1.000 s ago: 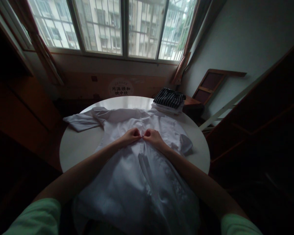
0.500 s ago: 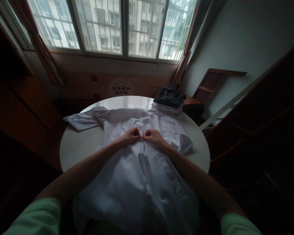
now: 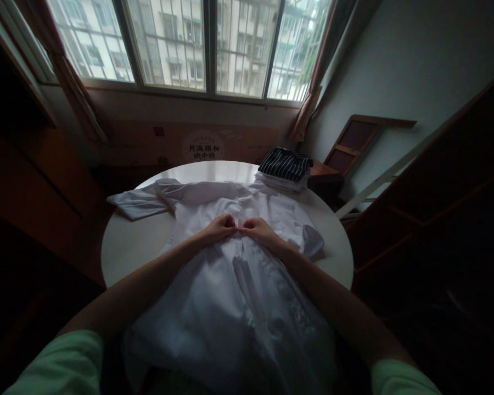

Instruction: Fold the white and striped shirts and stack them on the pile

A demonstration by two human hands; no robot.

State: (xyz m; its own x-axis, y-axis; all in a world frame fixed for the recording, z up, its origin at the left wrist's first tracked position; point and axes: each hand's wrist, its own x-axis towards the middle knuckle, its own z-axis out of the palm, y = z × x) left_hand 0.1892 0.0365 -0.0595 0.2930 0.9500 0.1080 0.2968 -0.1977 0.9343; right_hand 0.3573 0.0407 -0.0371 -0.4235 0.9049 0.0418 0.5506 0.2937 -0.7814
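A white shirt [image 3: 206,296] is spread over a round white table [image 3: 127,258], its lower part hanging over the near edge toward me. One sleeve stretches out to the left and the other lies bunched at the right. At the middle of the front, my left hand [image 3: 221,227] is closed in a pinch on the shirt's front edge. My right hand [image 3: 257,228] pinches the fabric just beside it, the fingertips of both hands nearly touching. Any button between the fingers is too small and hidden to make out. Below the hands the front opening shows creased folds.
At the table's far right is a stack of folded clothes, a black striped garment [image 3: 286,163] on top of white ones [image 3: 280,182]. A barred window [image 3: 206,49] with curtains is behind. A wooden chair [image 3: 349,144] stands by the right wall, and dark furniture flanks both sides.
Both hands stay pinched at the same spot on the shirt front, with only a very slight shift of the fingertips. The shirt and the stack lie as before.
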